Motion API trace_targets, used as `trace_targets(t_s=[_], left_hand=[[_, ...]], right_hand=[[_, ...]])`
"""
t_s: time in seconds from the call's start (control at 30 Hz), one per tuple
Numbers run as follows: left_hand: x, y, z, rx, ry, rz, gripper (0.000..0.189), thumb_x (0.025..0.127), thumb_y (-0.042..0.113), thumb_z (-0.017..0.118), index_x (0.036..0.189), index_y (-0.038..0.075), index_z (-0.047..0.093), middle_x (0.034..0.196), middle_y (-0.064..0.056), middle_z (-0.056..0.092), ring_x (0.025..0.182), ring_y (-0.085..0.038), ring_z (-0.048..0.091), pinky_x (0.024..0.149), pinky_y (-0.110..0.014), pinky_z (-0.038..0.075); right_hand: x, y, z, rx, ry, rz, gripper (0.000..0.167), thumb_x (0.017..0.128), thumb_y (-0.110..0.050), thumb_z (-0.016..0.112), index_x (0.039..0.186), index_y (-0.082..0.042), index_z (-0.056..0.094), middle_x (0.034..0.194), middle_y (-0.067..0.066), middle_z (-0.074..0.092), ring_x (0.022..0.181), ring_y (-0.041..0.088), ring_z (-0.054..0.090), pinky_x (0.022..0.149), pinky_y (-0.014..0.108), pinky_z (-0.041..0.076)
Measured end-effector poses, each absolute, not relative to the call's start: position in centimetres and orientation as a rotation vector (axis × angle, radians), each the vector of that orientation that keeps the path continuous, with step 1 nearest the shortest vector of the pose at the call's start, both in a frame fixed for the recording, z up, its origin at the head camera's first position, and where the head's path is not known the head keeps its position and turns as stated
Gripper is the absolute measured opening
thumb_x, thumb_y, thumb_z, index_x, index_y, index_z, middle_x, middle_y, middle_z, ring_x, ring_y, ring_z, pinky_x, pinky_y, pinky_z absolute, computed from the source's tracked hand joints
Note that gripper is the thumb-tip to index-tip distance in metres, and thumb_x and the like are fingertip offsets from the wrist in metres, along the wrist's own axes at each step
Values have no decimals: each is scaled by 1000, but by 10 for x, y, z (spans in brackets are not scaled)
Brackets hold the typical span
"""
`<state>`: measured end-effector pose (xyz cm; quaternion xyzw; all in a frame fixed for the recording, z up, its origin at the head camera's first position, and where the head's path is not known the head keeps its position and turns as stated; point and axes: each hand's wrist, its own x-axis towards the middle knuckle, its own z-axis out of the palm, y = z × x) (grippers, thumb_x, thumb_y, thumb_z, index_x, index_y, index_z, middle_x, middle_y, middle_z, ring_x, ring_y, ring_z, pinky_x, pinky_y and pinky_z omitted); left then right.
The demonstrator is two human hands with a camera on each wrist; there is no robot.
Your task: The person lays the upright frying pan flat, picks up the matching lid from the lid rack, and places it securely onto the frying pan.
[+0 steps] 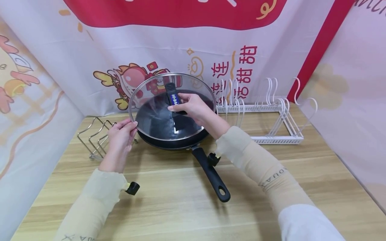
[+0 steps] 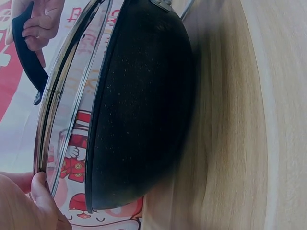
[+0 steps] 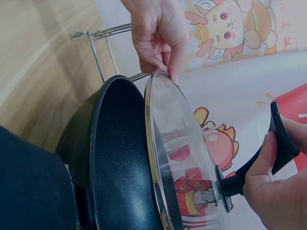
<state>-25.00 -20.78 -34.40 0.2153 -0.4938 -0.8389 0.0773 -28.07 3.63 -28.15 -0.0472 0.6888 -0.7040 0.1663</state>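
A black frying pan [image 1: 169, 144] with a long black handle [image 1: 211, 174] stands on the wooden table. Over it is a glass lid [image 1: 153, 117] with a metal rim, tilted and raised off the pan's edge, as the gap in the right wrist view shows. My right hand [image 1: 193, 107] grips the lid's black handle [image 3: 280, 139], which carries a blue label. At the lid's left rim, my left hand [image 1: 122, 134] pinches the edge between thumb and fingers. The pan's speckled dark inside [image 3: 124, 167] shows below the lid.
A metal wire rack [image 1: 98, 140] stands at the left, close behind my left hand. To the right of the pan is a white rack [image 1: 277, 140] with several curved wire dividers. A printed cloth [image 1: 144, 43] hangs behind the table.
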Motion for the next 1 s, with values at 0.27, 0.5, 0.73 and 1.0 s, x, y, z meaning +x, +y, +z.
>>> trace_targets(t_s=[0.27,0.5,0.73,1.0], left_hand=[[-252,-212,-347,674,-1533,-2486,21,91,-17,65,96,3,65,81,-2,68,63,-7,67,64,-16,58],[-254,-210,-348,665,-1543,-2462,25,89,-17,66,87,7,68,79,-1,71,64,-6,68,63,-16,58],[-254,-212,-350,673,-1567,-2430,21,89,-17,67,96,4,69,78,1,71,63,-5,68,62,-15,57],[-253,-212,-352,668,-1612,-2395,27,89,-16,68,114,-5,66,78,2,70,64,-4,68,64,-15,57]], right_hand=[[-283,32,-285,-126,1959,-2004,76,91,-1,76,157,-5,38,139,15,62,122,23,62,114,43,41],[-283,34,-286,-111,2000,-1979,79,91,-4,78,158,-6,36,147,15,55,130,22,57,116,45,39],[-280,34,-286,-96,2007,-1951,80,91,-6,78,159,-7,36,150,14,53,134,22,53,116,46,38],[-279,34,-289,-110,2009,-1955,79,92,-6,77,159,-5,34,150,15,52,135,24,53,116,47,38]])
